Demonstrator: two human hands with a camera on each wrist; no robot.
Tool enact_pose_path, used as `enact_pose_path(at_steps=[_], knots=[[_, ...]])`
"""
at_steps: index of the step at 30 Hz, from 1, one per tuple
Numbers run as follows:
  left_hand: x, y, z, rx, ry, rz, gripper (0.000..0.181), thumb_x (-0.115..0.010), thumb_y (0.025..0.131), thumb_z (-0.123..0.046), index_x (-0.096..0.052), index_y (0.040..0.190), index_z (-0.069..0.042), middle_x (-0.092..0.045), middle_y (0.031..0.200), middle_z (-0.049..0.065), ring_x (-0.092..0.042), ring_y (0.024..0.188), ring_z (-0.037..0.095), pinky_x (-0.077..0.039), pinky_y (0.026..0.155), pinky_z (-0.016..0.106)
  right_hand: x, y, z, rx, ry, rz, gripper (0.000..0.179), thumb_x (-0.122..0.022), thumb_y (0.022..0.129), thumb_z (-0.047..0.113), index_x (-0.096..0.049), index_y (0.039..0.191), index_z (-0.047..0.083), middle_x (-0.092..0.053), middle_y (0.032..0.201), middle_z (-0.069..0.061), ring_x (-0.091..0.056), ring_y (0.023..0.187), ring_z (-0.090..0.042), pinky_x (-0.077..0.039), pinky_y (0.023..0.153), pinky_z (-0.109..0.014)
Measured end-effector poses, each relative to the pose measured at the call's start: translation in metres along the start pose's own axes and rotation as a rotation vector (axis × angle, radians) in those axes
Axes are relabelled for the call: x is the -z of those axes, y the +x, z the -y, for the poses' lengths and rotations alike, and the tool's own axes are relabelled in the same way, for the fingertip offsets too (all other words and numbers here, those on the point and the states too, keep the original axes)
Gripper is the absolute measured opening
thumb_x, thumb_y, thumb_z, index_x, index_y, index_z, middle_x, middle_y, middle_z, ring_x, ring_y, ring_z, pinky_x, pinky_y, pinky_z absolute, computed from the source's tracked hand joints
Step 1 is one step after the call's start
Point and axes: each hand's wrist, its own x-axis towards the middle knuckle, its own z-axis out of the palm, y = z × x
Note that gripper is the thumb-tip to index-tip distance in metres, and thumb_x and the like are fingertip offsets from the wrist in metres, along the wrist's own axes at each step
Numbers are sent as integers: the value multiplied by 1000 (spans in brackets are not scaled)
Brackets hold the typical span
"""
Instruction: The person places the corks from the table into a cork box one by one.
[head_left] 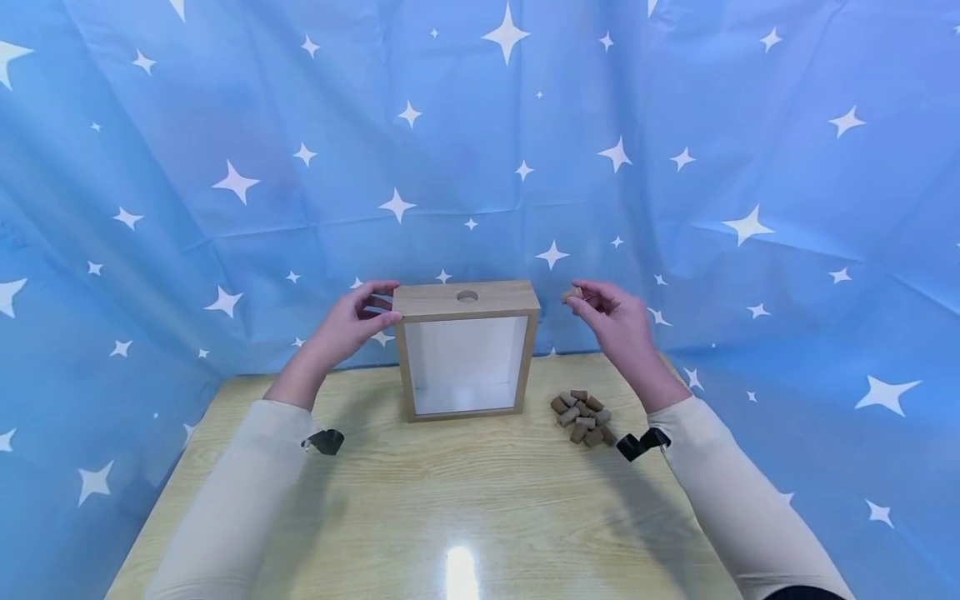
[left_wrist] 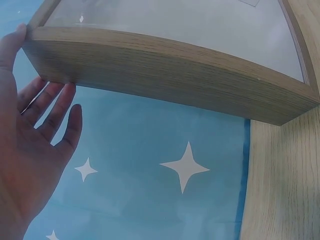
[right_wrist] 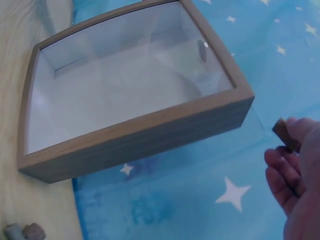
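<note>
Right hand [head_left: 617,321], right of centre in the head view: a single cork [head_left: 572,295] is pinched between thumb and fingertips. In the right wrist view the cork is seen at the right edge, its end projecting past the thumb; the remaining fingers are bent below it. The cork is held up clear of the table, near the upper right corner of the shadow box [head_left: 502,294] but apart from it.

Left hand [head_left: 347,327], left of centre: the shadow box is gripped at its upper left corner, thumb laid on the front edge, fingers reaching along the side toward the back. In the left wrist view the fingers are seen slightly spread, with some tips set at the rear edge.

The shadow box is stood upright at mid-frame, wood-edged, with a clear front panel [head_left: 467,367] and white interior. A round hole [head_left: 467,296] is cut in its top face. Right of its base, a loose pile of corks [head_left: 567,417] is scattered on the pale wood-grain table [head_left: 420,500].

Both forearms are covered by light sleeves, entering from lower left and lower right; a black strap [head_left: 642,444] is seen at the right cuff. The background is filled by a blue backdrop [head_left: 480,167] printed with white stars.
</note>
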Motion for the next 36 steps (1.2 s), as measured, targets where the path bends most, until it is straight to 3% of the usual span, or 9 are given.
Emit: enact_pose_path(at_steps=[8, 13, 23, 36], knots=[[0, -2, -3, -1, 1, 0, 64, -77, 107, -39, -53, 164, -20, -54, 157, 13, -61, 135, 37, -59, 106, 54, -14, 22, 18, 51, -13, 54, 32, -77, 108, 24, -79, 137, 13, -78, 114, -8, -70, 94, -15, -53, 70, -21], [-1, -3, -2, 1, -6, -5, 67, -78, 105, -45, -53, 164, -22, -56, 155, 12, -61, 136, 36, -57, 109, 57, -26, 33, 32, 92, -5, 105, 32, -78, 107, 19, -78, 138, 9, -76, 110, -10, -68, 92, -20, -55, 74, -20], [0, -4, -2, -7, -6, 2, 69, -77, 106, -44, -52, 165, -20, -56, 156, 11, -61, 136, 36, -57, 108, 56, -47, 49, 49, 87, 51, 186, 31, -79, 106, 17, -78, 136, 9, -75, 104, -10, -65, 87, -23, -55, 67, -21], [0, -3, -1, -7, -12, 3, 69, -78, 106, -44, -52, 165, -20, -56, 155, 11, -62, 135, 36, -57, 108, 57, -71, 60, 66, 107, -3, 291, 34, -80, 105, 16, -77, 138, 8, -76, 104, -7, -65, 86, -23, -52, 65, -25]])
